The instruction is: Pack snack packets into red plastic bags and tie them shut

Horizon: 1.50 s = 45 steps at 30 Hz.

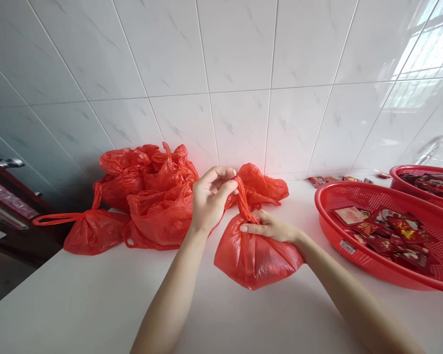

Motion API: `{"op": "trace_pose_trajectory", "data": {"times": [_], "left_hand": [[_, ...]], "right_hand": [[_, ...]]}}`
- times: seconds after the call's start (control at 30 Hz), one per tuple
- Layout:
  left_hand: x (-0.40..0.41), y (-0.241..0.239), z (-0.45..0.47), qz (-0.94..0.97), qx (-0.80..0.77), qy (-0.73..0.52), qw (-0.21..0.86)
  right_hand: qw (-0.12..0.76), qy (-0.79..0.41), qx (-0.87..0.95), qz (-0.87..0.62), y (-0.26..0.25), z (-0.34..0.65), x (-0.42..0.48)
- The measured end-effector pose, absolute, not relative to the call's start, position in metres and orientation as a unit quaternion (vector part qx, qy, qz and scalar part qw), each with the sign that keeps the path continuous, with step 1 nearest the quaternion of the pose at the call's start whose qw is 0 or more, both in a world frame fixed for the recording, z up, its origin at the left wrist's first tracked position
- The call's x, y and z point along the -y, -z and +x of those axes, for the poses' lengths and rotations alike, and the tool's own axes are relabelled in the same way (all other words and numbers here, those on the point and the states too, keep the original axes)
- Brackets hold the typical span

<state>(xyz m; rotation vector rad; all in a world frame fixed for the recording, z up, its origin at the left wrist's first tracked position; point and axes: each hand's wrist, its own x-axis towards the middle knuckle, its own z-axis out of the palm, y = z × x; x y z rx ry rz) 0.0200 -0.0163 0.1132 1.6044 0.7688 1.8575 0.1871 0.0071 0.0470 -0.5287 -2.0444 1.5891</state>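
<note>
A filled red plastic bag [258, 260] is held between my hands over the white table, its neck twisted into a rope. Pinched in my left hand [214, 192] is the upper end of that twisted neck. My right hand [269, 227] grips the bag at the base of the neck, thumb lying across the front and the other fingers mostly hidden behind. What fills the bag barely shows through the plastic. Just behind my hands lies a loose, crumpled red bag [266, 187].
Several filled red bags [158, 211] are heaped at the left against the tiled wall [239, 118]. A red plastic basket [328, 196] with small red packets [391, 236] stands at the right, another basket [395, 172] behind it. Loose packets [316, 181] lie along the wall.
</note>
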Motion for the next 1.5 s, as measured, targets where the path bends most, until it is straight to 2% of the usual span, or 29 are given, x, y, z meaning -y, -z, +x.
{"op": "trace_pose_trajectory", "data": {"times": [0.23,0.43,0.57,0.9,1.2,1.5], "left_hand": [[0.017,-0.111,0.023,0.626,-0.295,-0.661,0.289],[0.019,-0.111,0.023,0.644,-0.308,-0.634,0.298],[0.017,-0.108,0.022,0.648,-0.306,-0.632,0.295],[0.010,-0.098,0.022,0.673,-0.322,-0.618,0.247],[0.009,-0.097,0.021,0.670,-0.330,-0.618,0.246],[0.009,-0.099,0.020,0.661,-0.336,-0.621,0.254]], "right_hand": [[0.235,-0.507,0.802,-0.211,-0.043,0.191,-0.013],[0.296,-0.454,0.819,-0.189,-0.047,0.193,-0.012],[0.352,-0.450,0.798,-0.191,-0.050,0.187,-0.008],[0.412,-0.485,0.740,-0.216,-0.032,0.173,-0.010],[0.387,-0.500,0.730,-0.258,-0.032,0.174,-0.005],[0.311,-0.520,0.764,-0.222,-0.035,0.179,-0.007]]}}
